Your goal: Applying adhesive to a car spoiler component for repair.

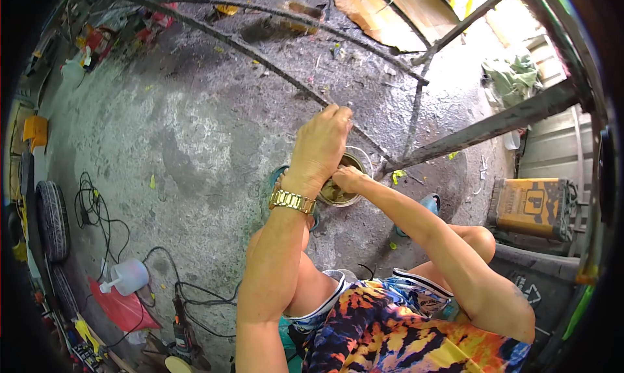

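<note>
The round bucket [342, 204] stands on the floor [195, 152], between two blue-green sandals [429, 204]. The right hand [349, 179] dips inside it, fingers bent; whether they hold anything cannot be told. Up and left of the bucket, the left hand [318, 145] curls over the metal frame [260, 59], its grip hidden. Well right of the bucket stands an orange tin [530, 204].

The head-worn fisheye looks steeply down from above and behind the left hand [322, 142] and right hand [350, 179] — near both; it spans concrete floor [221, 103] beyond them — and tie-dye shirt [416, 327] below.
</note>
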`<action>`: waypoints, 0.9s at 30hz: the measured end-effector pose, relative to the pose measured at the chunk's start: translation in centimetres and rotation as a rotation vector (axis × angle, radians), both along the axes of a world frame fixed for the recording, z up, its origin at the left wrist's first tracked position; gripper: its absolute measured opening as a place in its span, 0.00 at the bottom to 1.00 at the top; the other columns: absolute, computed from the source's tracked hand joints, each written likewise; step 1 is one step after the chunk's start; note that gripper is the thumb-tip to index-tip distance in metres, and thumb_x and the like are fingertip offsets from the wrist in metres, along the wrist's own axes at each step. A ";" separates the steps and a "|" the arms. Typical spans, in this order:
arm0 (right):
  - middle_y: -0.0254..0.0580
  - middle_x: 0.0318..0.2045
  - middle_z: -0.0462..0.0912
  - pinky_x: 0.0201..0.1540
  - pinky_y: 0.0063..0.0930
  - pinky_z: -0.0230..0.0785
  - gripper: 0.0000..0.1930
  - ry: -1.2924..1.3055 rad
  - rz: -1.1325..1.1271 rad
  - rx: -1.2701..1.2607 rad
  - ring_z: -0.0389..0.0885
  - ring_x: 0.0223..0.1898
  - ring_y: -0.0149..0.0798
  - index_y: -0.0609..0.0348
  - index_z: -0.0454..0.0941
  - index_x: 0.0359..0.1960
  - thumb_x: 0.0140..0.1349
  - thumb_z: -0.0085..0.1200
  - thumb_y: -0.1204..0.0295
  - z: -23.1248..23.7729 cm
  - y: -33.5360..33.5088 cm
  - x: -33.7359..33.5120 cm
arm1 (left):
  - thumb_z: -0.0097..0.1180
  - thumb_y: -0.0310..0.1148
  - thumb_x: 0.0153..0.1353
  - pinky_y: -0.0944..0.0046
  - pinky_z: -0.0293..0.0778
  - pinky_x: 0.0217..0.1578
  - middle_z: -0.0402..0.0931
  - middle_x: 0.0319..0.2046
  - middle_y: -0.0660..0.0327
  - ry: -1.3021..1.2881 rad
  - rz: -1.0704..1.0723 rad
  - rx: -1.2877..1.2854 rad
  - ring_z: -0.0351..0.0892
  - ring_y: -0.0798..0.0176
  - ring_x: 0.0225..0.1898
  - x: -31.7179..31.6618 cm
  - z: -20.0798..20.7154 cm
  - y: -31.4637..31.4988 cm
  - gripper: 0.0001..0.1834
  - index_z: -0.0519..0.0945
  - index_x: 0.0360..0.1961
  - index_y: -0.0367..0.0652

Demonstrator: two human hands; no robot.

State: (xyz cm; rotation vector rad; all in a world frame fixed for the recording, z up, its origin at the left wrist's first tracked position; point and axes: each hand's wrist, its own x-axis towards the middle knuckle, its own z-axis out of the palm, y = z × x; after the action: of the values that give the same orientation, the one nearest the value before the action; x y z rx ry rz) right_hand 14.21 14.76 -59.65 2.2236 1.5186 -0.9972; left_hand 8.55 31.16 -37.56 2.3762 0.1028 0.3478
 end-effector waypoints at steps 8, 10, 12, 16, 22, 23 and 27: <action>0.49 0.48 0.81 0.51 0.38 0.71 0.12 0.059 -0.055 0.205 0.80 0.48 0.48 0.61 0.81 0.44 0.58 0.51 0.75 -11.7 -1.5 3.1 | 0.49 0.24 0.61 0.47 0.75 0.42 0.75 0.41 0.49 0.082 -0.090 -0.060 0.78 0.42 0.41 2.1 -2.1 -1.3 0.10 0.77 0.44 0.39; 0.50 0.46 0.81 0.50 0.39 0.72 0.12 0.099 -0.187 0.275 0.80 0.47 0.49 0.61 0.80 0.43 0.58 0.51 0.75 -12.0 -1.8 4.6 | 0.48 0.24 0.61 0.47 0.74 0.41 0.76 0.38 0.49 0.069 -0.107 -0.117 0.78 0.43 0.41 2.8 -1.9 -1.2 0.09 0.78 0.40 0.40; 0.50 0.45 0.82 0.49 0.39 0.72 0.12 0.153 -0.233 0.337 0.80 0.47 0.50 0.61 0.80 0.43 0.58 0.51 0.75 -9.7 -0.5 3.0 | 0.46 0.25 0.61 0.48 0.74 0.41 0.78 0.37 0.49 0.105 -0.088 -0.116 0.78 0.43 0.40 2.1 -2.5 -0.2 0.09 0.79 0.39 0.39; 0.50 0.30 0.78 0.41 0.41 0.70 0.12 0.315 -0.384 0.758 0.80 0.38 0.49 0.62 0.73 0.41 0.53 0.53 0.78 3.5 -1.8 -0.1 | 0.43 0.29 0.60 0.49 0.73 0.41 0.80 0.33 0.47 0.120 -0.061 -0.178 0.79 0.43 0.39 1.4 -2.9 1.0 0.12 0.80 0.35 0.39; 0.35 0.41 0.75 0.45 0.26 0.71 0.18 0.914 -0.986 1.047 0.74 0.42 0.29 0.63 0.70 0.50 0.57 0.53 0.84 14.2 -7.2 -0.7 | 0.54 0.46 0.60 0.55 0.71 0.34 0.79 0.26 0.50 0.277 -0.056 -0.191 0.78 0.52 0.30 0.8 -0.9 -0.9 0.20 0.81 0.29 0.36; 0.33 0.41 0.74 0.46 0.24 0.71 0.20 0.869 -0.979 1.103 0.73 0.43 0.27 0.63 0.68 0.52 0.58 0.53 0.85 15.2 -7.9 -0.7 | 0.58 0.51 0.59 0.57 0.71 0.32 0.79 0.23 0.52 0.349 -0.043 -0.162 0.77 0.56 0.27 0.9 -0.5 -1.3 0.24 0.81 0.27 0.36; 0.37 0.43 0.74 0.50 0.29 0.76 0.18 0.772 -0.929 1.318 0.77 0.46 0.31 0.63 0.67 0.54 0.62 0.54 0.83 17.1 -9.3 -0.3 | 0.62 0.51 0.58 0.63 0.68 0.27 0.76 0.19 0.62 0.491 -0.203 -0.082 0.72 0.70 0.23 0.2 1.6 -3.5 0.25 0.80 0.23 0.36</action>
State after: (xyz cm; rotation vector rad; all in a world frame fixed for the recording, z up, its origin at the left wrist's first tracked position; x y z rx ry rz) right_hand 13.96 5.41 -42.57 4.0823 1.6237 -1.4172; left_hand 8.70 27.63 -36.01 2.3168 0.0985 -0.3338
